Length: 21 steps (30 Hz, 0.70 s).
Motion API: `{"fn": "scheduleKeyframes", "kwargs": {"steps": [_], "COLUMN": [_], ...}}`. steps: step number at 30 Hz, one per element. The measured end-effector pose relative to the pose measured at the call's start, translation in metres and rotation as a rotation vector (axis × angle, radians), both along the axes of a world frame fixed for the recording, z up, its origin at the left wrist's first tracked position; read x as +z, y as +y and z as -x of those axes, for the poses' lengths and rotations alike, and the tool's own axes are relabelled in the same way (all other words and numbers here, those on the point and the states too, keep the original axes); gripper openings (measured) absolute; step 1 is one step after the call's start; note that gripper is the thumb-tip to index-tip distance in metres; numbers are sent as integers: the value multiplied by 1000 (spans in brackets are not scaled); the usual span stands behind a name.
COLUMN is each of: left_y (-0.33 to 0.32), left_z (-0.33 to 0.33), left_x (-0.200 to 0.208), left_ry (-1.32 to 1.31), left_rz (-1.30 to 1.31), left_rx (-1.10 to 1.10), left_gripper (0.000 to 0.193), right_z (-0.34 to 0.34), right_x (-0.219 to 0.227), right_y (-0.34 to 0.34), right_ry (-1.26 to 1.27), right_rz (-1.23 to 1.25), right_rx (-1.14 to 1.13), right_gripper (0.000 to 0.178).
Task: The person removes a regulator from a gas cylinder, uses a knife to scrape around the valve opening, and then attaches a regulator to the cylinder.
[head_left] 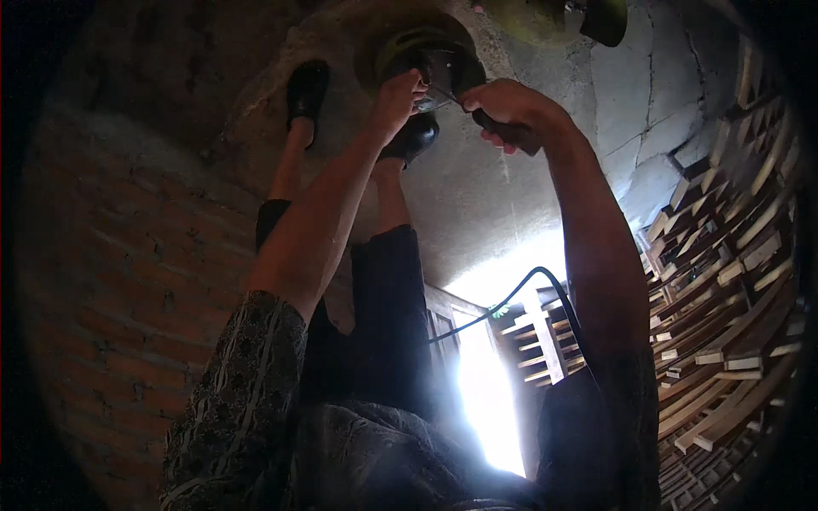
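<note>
My right hand (511,106) is closed around a dark-handled tool (518,136) whose narrow, thin metal part points left toward my other hand; whether it is a knife I cannot tell. With its fingers curled together, my left hand (398,104) sits over the near side of a round, dark, greenish vessel (371,64) on the floor. A small dark piece shows at my left fingertips, too dim to name. Inside the vessel something dark and shiny (439,64) lies in shadow.
Dark shoes (307,89) stand beside the vessel on the cracked concrete floor (477,204). A yellow-green rounded object (530,19) lies at the far right. Stacked wooden strips (724,324) line the right side, a brick wall (128,298) the left. A cable (511,294) loops near my right arm.
</note>
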<state>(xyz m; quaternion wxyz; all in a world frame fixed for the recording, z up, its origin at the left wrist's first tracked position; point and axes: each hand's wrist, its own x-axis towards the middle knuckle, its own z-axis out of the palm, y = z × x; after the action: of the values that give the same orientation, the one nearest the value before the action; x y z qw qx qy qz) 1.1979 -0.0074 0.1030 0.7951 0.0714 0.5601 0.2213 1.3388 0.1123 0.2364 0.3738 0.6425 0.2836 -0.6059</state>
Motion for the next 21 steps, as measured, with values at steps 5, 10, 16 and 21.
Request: {"fn": "scheduleKeyframes", "kwargs": {"steps": [5, 10, 16, 21], "left_y": [-1, -5, -4, -10], "left_z": [2, 5, 6, 1], "left_x": [4, -5, -8, -2], "left_ry": [25, 42, 10, 12], "left_rz": [18, 26, -12, -170], "left_rx": [39, 78, 34, 47], "left_gripper": [61, 55, 57, 44], "right_z": [-10, 12, 44, 43], "right_x": [-24, -25, -10, -16], "right_y": [-74, -135, -153, -170], "right_ry": [68, 86, -43, -104], "right_rz": [-182, -481, -604, -739], "right_rx": [-149, -126, -102, -76], "right_gripper": [35, 40, 45, 44]}}
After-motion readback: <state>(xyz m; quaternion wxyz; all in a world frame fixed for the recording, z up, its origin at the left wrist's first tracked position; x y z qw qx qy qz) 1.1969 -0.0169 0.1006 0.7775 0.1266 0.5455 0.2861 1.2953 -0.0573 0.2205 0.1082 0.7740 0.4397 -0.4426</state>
